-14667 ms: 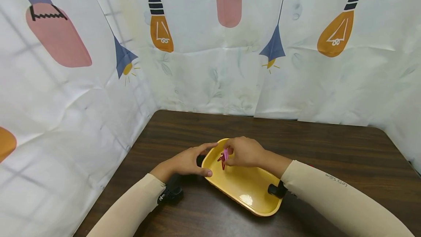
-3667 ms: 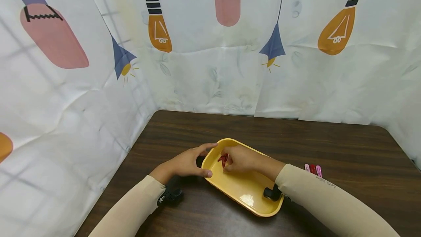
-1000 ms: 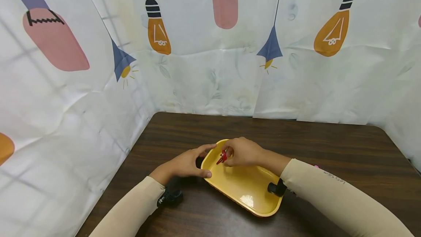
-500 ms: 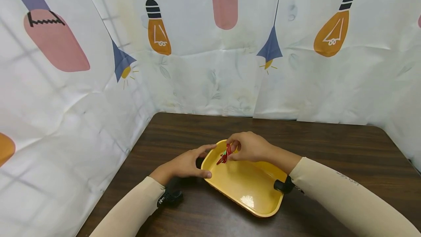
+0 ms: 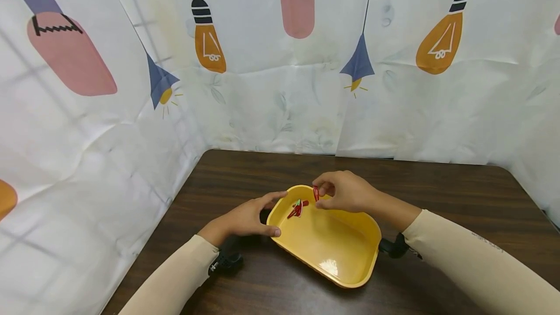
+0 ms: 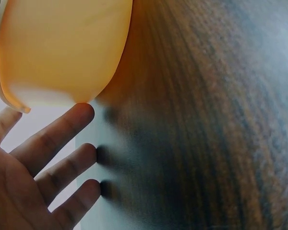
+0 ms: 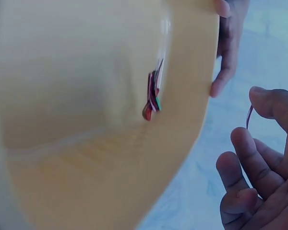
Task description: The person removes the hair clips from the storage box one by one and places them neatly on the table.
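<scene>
Sleeves are filling the near edge of the head view. Left hand is steadying the tray at its left end, thumb and fingers spread wide, touching the rim rather than clasping it. That contact is looking light; a bump from the other arm could be enough to swivel the tray across the table. A pile of red clips, one bit of green showing, is lying inside the tray towards that end; exact count not readable. Pieces are overlapping, so lifting one could be dragging or scattering its neighbours. Farther out, right hand is pinching one red clip narrowly between thumb and fingertip, near the tray's far rim, apart from the pile. The clip is showing thin and edge-on in the right wrist view, so a slack or off-centre pinch could be letting it twist or drop. Beyond, a printed sheet is hanging behind the table.
</scene>
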### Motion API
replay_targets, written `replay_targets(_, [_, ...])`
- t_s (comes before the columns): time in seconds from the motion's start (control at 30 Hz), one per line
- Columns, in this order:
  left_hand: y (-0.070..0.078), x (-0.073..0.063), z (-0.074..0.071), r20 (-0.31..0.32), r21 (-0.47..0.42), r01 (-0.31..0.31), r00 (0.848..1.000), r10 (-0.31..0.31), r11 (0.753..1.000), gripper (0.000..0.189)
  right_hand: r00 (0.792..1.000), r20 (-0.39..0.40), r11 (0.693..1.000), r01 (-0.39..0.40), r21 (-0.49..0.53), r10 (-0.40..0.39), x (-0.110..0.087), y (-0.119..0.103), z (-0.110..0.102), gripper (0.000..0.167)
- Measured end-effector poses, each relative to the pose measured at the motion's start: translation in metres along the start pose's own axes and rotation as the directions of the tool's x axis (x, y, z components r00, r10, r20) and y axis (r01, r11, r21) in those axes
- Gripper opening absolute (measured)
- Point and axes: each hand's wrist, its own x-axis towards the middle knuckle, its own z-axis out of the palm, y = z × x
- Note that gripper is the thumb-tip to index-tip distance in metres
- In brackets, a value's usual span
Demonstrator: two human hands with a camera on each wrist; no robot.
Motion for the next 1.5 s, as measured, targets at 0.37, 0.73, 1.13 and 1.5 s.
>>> replay_targets(0.37, [0.003,-0.001,-0.001,-0.001,-0.004,-0.009,1.000,0.009,1.000,0.095,0.998,-0.049,0.999,-0.038,0.006,0.038,-0.019,0.018,-0.010,0.047])
replay_targets(0.73, [0.003,-0.001,-0.002,0.000,-0.006,-0.001,1.000,0.001,1.000,0.095,0.993,-0.084,0.996,-0.088,-0.015,0.087,-0.045,0.042,-0.018,0.051])
replay_targets(1.13, [0.003,-0.001,-0.001,-0.008,-0.008,0.011,1.000,-0.011,1.000,0.095,0.986,-0.122,0.994,-0.111,-0.002,0.110,-0.076,0.066,-0.024,0.055])
replay_targets(1.5, [0.001,-0.001,0.000,-0.007,0.000,0.011,1.000,-0.011,1.000,0.095,0.976,-0.149,0.987,-0.159,0.003,0.158,-0.103,0.086,-0.026,0.057])
